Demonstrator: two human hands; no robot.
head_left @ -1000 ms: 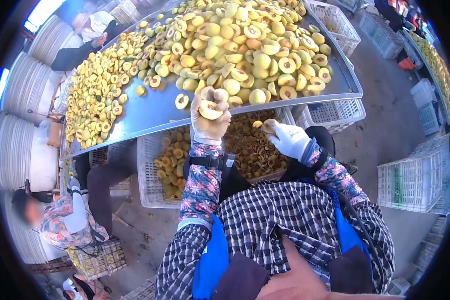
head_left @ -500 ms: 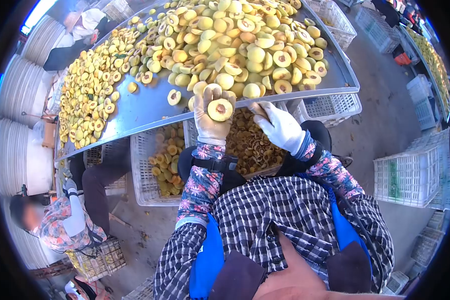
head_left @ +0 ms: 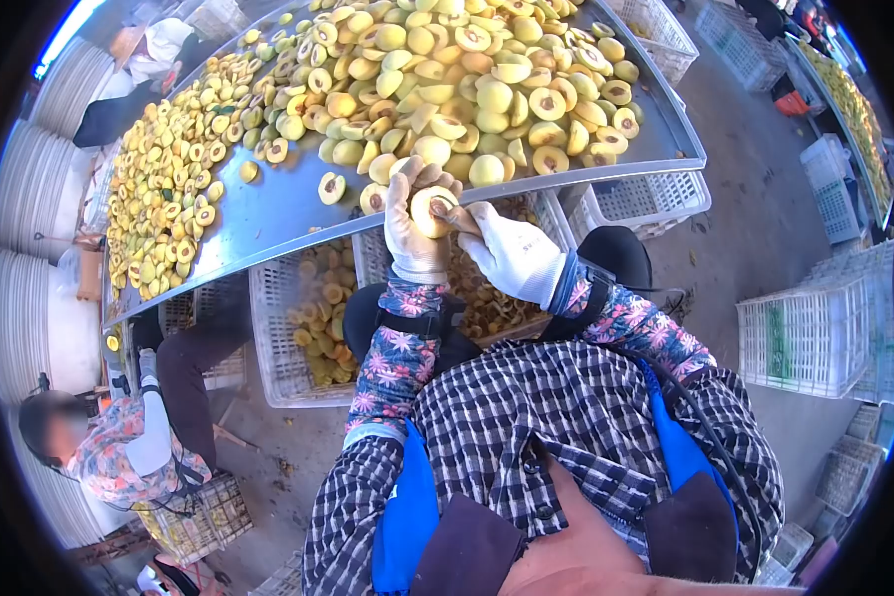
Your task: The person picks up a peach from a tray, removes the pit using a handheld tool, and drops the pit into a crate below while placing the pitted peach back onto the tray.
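Note:
My left hand (head_left: 413, 230), in a stained white glove, is closed around a halved yellow peach (head_left: 431, 212), its cut face and brown centre turned up. My right hand (head_left: 515, 250), gloved too, has its fingers closed and reaches the peach half from the right. A small brownish hand tool (head_left: 460, 220) shows between its fingertips and meets the cut face; its exact kind is mostly hidden. Both hands are just in front of the metal table's edge (head_left: 606, 179). A large heap of peach halves (head_left: 467, 89) lies on the table behind them.
Under the table stand a white crate (head_left: 268, 348) with peach halves and another with brownish pieces (head_left: 497, 298). A co-worker (head_left: 129, 447) sits on a crate at left. White crates (head_left: 805, 333) stack at right. Another person (head_left: 159, 50) is at the far left.
My right hand has moved left and brought the small tool against the peach half. My left hand keeps its hold on the fruit. The view has shifted slightly.

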